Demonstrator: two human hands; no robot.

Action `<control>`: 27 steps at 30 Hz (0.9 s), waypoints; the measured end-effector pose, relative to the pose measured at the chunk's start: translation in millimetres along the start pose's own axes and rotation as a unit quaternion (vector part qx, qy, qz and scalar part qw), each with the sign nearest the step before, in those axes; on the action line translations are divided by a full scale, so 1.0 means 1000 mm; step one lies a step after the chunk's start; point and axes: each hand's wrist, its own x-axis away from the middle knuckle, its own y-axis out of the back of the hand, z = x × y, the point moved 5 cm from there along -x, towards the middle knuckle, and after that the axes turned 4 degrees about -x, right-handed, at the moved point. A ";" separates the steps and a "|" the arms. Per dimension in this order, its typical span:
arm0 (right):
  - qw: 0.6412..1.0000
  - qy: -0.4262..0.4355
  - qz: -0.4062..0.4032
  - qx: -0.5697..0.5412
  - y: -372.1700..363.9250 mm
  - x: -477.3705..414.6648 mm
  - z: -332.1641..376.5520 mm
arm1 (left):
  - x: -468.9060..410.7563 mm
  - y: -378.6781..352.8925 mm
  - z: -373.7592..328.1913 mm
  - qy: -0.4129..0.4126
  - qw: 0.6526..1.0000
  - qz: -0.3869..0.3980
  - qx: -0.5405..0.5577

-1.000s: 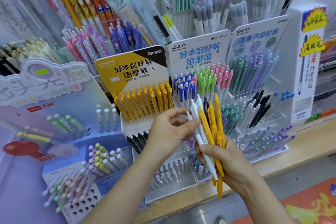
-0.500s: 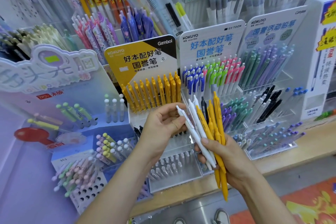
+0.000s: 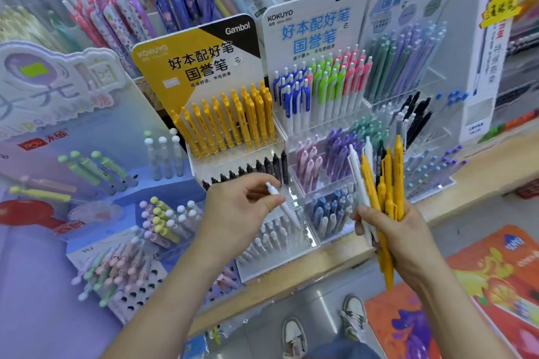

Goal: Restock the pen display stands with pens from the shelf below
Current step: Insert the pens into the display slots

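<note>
Pens for the restock are in both hands, in front of the yellow stand [image 3: 204, 67]. One white pen [image 3: 284, 208] is pinched between thumb and fingers of the left hand [image 3: 242, 207]. It slants tip-down just above the stand's bottom tier [image 3: 278, 258], where other white pens stand, and is not yet seated.

The right hand [image 3: 390, 230], to the right of the stand, is closed around a bundle [image 3: 385, 183] of yellow, white and at least one dark pen, fanned upward.

I judge the job to be partway. The stand's top row of yellow pens [image 3: 227, 122] looks well filled, and a row of black pens [image 3: 250, 167] fills the middle. The whole bundle is left to sort into tiers by colour. How many free slots the bottom tier has is hard to tell through the clear plastic.
</note>
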 end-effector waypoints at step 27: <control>0.998 -0.028 0.037 -0.050 0.009 0.031 -0.013 | 0.010 -0.086 0.062 -0.184 0.942 0.037 -0.277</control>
